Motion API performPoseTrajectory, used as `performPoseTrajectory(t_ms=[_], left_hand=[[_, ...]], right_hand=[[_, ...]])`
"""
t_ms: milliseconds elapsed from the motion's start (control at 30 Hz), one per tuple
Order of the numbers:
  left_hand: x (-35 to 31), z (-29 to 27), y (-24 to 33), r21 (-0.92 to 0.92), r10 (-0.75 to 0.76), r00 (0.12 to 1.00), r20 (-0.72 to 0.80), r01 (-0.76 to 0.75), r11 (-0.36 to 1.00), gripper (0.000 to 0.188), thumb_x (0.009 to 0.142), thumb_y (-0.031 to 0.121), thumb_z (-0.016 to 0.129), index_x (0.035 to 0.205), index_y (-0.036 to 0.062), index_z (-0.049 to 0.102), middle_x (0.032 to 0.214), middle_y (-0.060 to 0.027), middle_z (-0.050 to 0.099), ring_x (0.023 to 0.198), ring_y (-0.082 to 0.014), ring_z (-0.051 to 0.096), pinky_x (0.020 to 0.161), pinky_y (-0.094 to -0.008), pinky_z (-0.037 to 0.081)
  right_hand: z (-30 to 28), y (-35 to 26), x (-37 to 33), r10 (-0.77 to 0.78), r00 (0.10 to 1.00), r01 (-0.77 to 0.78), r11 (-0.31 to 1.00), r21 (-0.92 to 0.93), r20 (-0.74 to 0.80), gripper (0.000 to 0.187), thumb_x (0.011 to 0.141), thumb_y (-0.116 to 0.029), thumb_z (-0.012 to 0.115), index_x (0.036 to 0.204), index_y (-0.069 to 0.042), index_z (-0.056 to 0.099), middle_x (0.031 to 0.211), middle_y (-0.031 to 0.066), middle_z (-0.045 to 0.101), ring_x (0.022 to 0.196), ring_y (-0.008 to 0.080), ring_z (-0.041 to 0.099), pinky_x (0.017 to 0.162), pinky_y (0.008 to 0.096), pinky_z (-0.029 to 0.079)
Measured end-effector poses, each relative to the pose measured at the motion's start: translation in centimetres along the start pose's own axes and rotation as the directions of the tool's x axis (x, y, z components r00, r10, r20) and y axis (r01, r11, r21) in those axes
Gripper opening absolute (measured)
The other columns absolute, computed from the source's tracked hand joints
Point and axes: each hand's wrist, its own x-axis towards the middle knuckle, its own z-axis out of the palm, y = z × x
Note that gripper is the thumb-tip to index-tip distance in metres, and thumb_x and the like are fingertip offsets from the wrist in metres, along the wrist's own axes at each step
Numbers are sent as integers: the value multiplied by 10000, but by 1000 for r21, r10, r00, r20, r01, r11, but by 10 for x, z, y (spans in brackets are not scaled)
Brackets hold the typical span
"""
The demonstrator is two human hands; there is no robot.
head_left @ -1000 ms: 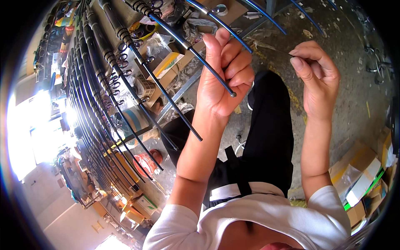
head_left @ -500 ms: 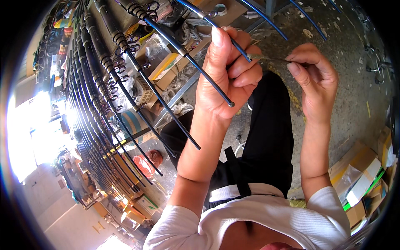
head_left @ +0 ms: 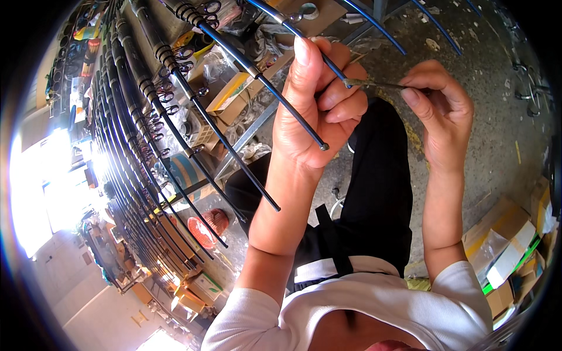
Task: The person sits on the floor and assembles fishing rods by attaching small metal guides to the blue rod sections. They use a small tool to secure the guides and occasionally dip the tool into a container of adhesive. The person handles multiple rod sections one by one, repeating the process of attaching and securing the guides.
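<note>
My left hand is closed round a blue fishing rod just behind its end, with the thumb lying along it. A second blue fishing rod crosses in front of my left palm, its tip free near the wrist. In my right hand, a thin, dark, flat-tipped stick is pinched between thumb and forefinger. Its flattened end lies at the end of the held rod, seemingly touching it. Whether anything coats that end is too small to make out.
Many dark fishing rods with ring guides hang side by side to the left. Beneath them are a metal frame bar, cardboard and plastic wrap. A red basket stands on the floor. Cardboard boxes lie at the lower right.
The stick's flat end has shifted slightly left and down, onto the end of the held rod. My left hand has moved slightly left; my right hand has hardly moved.
</note>
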Motion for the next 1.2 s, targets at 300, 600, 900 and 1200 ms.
performPoseTrajectory(t_ms=[300, 600, 900, 1200], left_hand=[[-1, 0, 1, 1, 9, 1000, -6, -9, 1000, 208, 825, 358, 620, 898, 164, 646, 678, 65, 350, 530, -58, 283, 449, -191, 261], [-1, 0, 2, -7, 2, 1000, 17, -2, 1000, 185, 850, 332, 602, 923, 171, 657, 631, 63, 311, 509, -59, 273, 436, -191, 254], [-1, -2, 3, -31, -18, 999, 46, 19, 999, 189, 862, 316, 594, 976, 182, 662, 616, 59, 298, 497, -60, 278, 427, -197, 251], [2, -5, 5, -47, -42, 995, 85, 46, 998, 180, 870, 258, 592, 1022, 189, 658, 606, 59, 299, 482, -64, 261, 423, -198, 243]], right_hand=[[-4, 2, -1, 6, 1000, -6, 1000, -6, -7, 98, 768, 44, 646, 858, 10, 628, 843, 46, 589, 762, 83, 547, 681, 197, 433], [-4, 3, -1, 14, 1000, -14, 1000, -2, -5, 103, 765, 41, 648, 858, 0, 633, 853, 55, 598, 779, 98, 563, 693, 206, 446], [-4, 4, -1, 17, 1000, -17, 1000, -3, -8, 105, 763, 42, 650, 858, 1, 633, 848, 53, 595, 770, 94, 557, 686, 206, 442], [-7, 8, -3, 25, 1000, -26, 1000, -11, -17, 109, 759, 40, 656, 860, 6, 634, 845, 52, 591, 767, 95, 557, 682, 205, 443]])
